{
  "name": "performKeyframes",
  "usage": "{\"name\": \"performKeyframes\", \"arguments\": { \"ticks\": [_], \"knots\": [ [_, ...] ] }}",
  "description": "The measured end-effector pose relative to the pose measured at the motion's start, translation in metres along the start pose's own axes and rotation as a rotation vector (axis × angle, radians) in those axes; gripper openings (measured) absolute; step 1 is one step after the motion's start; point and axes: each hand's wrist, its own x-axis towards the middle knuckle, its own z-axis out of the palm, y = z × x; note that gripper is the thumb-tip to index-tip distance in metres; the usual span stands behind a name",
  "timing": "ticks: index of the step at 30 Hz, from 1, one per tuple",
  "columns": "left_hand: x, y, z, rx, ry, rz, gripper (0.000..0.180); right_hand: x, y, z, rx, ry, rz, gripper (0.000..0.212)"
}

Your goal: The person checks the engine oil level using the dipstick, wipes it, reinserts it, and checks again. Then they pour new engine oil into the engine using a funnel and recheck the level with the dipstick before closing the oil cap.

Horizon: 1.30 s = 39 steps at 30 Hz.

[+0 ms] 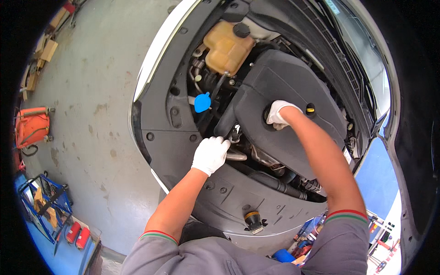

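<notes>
In front of me is an open engine bay, its middle filled by a large black engine cover (293, 87). My right hand (278, 114), in a white glove, is closed round a dark round oil filler cap (266, 113) set in the cover. The fingers hide most of that cap. My left hand (211, 155), gloved too, lies on the black front trim panel (176, 146) with its fingers curled over the inner edge. Beyond that hand, a blue washer-fluid cap (202, 102) stands up. A yellow dipstick handle (310, 108) sits right of my right hand.
A yellowed coolant tank (228, 48) with a black lid is at the far left of the bay. A black-and-yellow lamp (253, 222) rests on the near panel. The raised hood (415, 142) borders the right. Leftward on the floor are a red wheeled machine (33, 127) and a blue cart (46, 201).
</notes>
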Motion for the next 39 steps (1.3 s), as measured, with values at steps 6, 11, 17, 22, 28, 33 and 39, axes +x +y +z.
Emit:
{"name": "performKeyframes", "arguments": {
  "ticks": [6,11,17,22,28,33,39],
  "knots": [
    [-0.005,-0.007,0.009,-0.013,0.024,0.004,0.011,0.029,0.003,0.005,-0.258,0.064,-0.022,0.029],
    [-0.006,-0.007,0.01,-0.048,0.072,0.012,0.012,0.06,0.023,0.012,-0.544,0.055,-0.146,0.032],
    [-0.009,-0.008,0.011,-0.055,0.064,0.026,0.012,0.069,0.025,0.012,-0.838,0.001,-0.206,0.026],
    [-0.01,-0.008,0.01,-0.06,0.088,0.023,0.011,0.051,0.014,0.012,-0.928,0.061,-0.251,0.028],
    [-0.01,-0.008,0.01,-0.066,0.063,0.028,0.01,0.032,-0.003,0.006,-0.695,0.113,-0.086,0.033],
    [-0.011,-0.007,0.015,-0.074,0.078,0.029,0.007,0.004,-0.02,0.008,-0.574,0.193,0.058,0.033],
    [-0.008,-0.009,0.008,-0.057,0.115,0.078,0.011,-0.016,-0.01,0.013,-0.261,0.249,-0.023,0.035]
  ]
}}
